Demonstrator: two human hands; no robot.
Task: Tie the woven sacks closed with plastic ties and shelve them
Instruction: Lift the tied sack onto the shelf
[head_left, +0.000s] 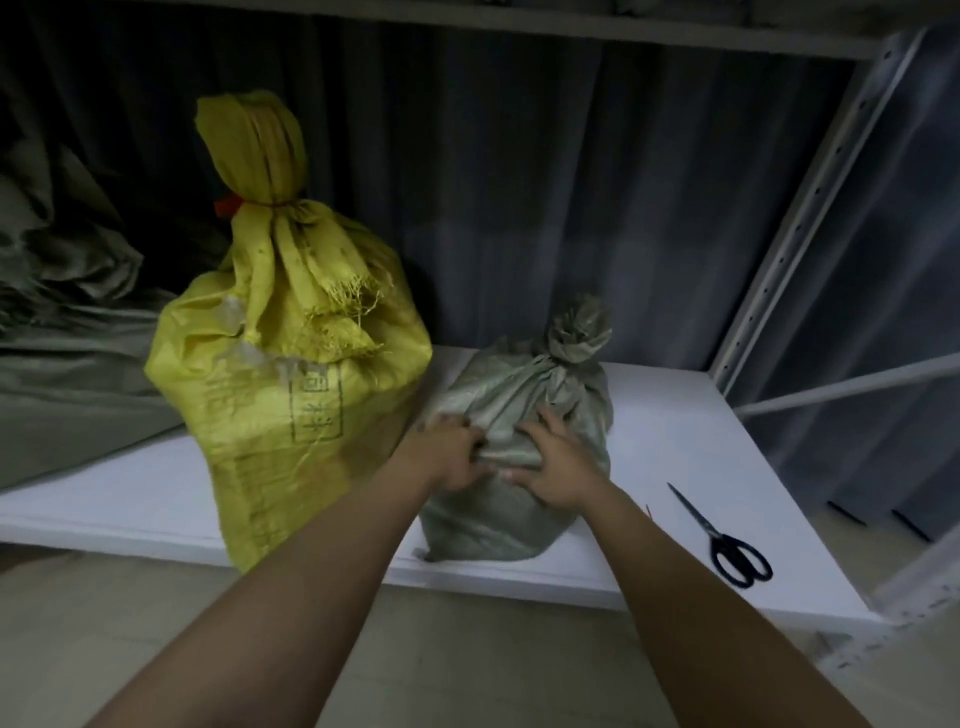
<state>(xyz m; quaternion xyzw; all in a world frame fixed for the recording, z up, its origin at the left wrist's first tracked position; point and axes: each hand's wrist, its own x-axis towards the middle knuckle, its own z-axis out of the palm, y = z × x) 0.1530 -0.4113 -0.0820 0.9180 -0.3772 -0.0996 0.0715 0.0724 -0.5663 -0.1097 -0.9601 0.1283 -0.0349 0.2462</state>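
Grey-green woven sack stands on the white shelf, neck already cinched into a topknot, just right of the taller yellow sack, which is tied at its neck. Both hands are on its upper front: left hand and right hand each gather a fold of cloth. Fabric looks soft, slack and somewhat slick; contents likely modest in weight. Best hold appears to be the knotted neck or bunched shoulders. Scissors lie apart, to the right.
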